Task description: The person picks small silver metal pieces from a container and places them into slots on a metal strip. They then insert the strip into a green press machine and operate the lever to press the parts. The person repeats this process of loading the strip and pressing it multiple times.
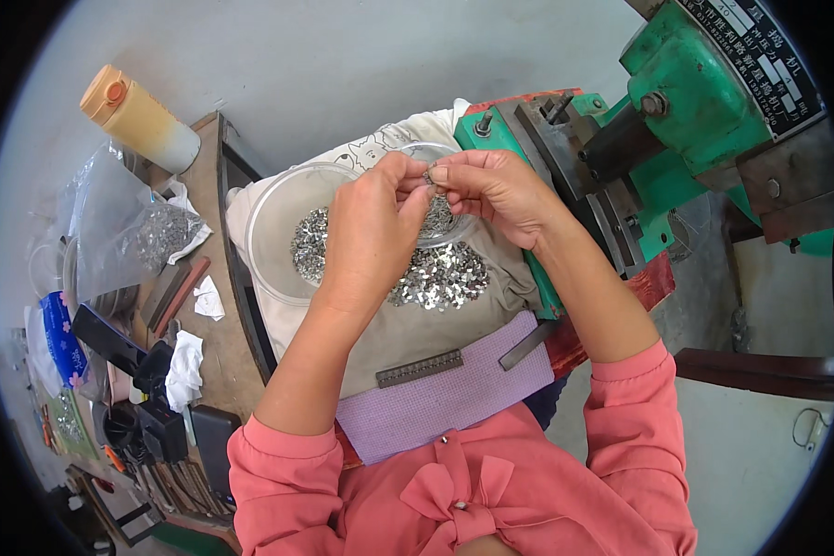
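My left hand (371,222) and my right hand (500,195) meet with pinched fingertips around a small metal piece (429,176); its exact shape is too small to tell. Below them stands a clear plastic bowl (459,233) with small metal parts in it, partly hidden by my hands. A wider translucent bowl (267,227) at the left holds shiny little metal pieces (309,243), and my left hand covers its right side. Loose on the cloth in front lies a pile of flat silvery metal pieces (447,276).
A slotted dark metal bar (419,368) and a flat metal strip (525,346) lie by a purple cloth (408,412). At right stands a green press (690,102). The left bench (227,357) bears a yellow-white bottle (141,119), a plastic bag (111,232) and crumpled tissue (184,371).
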A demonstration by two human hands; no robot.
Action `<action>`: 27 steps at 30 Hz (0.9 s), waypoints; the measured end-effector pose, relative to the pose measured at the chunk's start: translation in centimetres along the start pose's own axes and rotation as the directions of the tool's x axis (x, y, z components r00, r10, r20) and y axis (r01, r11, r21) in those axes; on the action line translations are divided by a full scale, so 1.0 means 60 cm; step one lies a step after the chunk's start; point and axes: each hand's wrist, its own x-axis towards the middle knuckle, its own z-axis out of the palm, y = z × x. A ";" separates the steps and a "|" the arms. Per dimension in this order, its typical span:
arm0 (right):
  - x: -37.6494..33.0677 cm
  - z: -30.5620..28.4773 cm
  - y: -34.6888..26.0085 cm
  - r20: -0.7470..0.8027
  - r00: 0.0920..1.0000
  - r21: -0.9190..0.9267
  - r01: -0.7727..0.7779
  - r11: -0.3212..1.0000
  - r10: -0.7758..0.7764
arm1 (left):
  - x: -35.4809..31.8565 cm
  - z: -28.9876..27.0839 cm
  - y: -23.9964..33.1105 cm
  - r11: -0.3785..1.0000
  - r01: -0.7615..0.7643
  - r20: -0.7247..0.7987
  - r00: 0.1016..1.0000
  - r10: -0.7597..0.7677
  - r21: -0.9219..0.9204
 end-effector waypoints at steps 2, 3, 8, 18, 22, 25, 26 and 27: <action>-0.003 0.002 0.001 -0.004 1.000 0.026 0.012 1.000 -0.012 | 0.001 0.001 -0.003 1.000 -0.008 -0.023 1.000 0.008 -0.025; -0.005 0.004 0.001 -0.003 1.000 0.015 0.014 1.000 -0.014 | 0.002 0.002 -0.010 0.998 -0.019 -0.040 0.999 0.017 -0.052; -0.014 0.018 0.005 -0.046 0.998 -0.070 0.047 0.996 -0.050 | 0.008 -0.001 -0.017 0.999 -0.015 -0.030 0.999 0.016 0.037; -0.029 0.052 0.017 -0.150 0.965 -0.207 0.182 0.961 -0.215 | 0.011 -0.004 -0.028 0.987 -0.011 -0.025 1.000 0.007 -0.162; -0.034 0.059 0.015 -0.186 0.950 -0.111 0.231 0.967 -0.249 | 0.003 -0.008 -0.023 0.852 0.024 0.016 1.000 -0.019 -0.524; -0.035 0.063 0.012 -0.217 0.944 -0.020 0.250 0.968 -0.248 | -0.009 -0.011 -0.013 0.842 0.051 0.021 0.999 -0.047 -0.538; -0.034 0.064 0.013 -0.211 0.939 -0.068 0.263 0.962 -0.271 | -0.011 -0.011 -0.013 0.843 0.047 0.015 0.999 -0.047 -0.536; -0.031 0.064 0.014 -0.204 0.933 -0.116 0.276 0.954 -0.295 | -0.013 -0.013 -0.015 0.882 0.054 0.011 0.998 -0.055 -0.469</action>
